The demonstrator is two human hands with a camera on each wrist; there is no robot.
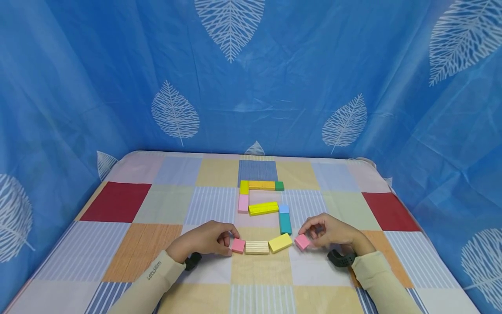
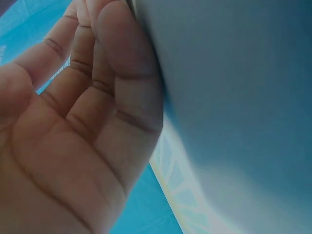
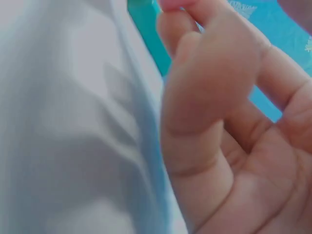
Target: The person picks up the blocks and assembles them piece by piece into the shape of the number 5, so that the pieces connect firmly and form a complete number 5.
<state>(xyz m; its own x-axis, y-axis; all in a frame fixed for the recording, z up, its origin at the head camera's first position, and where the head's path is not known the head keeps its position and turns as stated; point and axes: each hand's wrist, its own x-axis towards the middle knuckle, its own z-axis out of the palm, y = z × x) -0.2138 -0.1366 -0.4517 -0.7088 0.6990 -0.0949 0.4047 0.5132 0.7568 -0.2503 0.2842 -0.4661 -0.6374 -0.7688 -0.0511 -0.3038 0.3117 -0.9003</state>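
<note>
My left hand (image 1: 209, 238) grips a pink block (image 1: 238, 245) at the left end of the near row, index finger at its far edge and thumb at its near left corner. In the left wrist view the fingers (image 2: 131, 92) are curled and the block is hidden. My right hand (image 1: 331, 230) pinches another pink block (image 1: 302, 242), tilted, just right of a yellow block (image 1: 280, 243). Only a sliver of that pink block (image 3: 178, 4) shows in the right wrist view. Between the yellow and left pink blocks lies a striped, pale wooden block (image 1: 256, 247).
Farther back, a teal block (image 1: 285, 223), a light blue block (image 1: 284, 209), a bright yellow pair (image 1: 263, 208), a light pink block (image 1: 243, 203), a yellow block (image 1: 244, 187), an orange block (image 1: 262, 185) and a green block (image 1: 279, 186) form a winding line. Blue curtains (image 1: 251, 96) surround the patchwork-covered table (image 1: 157, 248).
</note>
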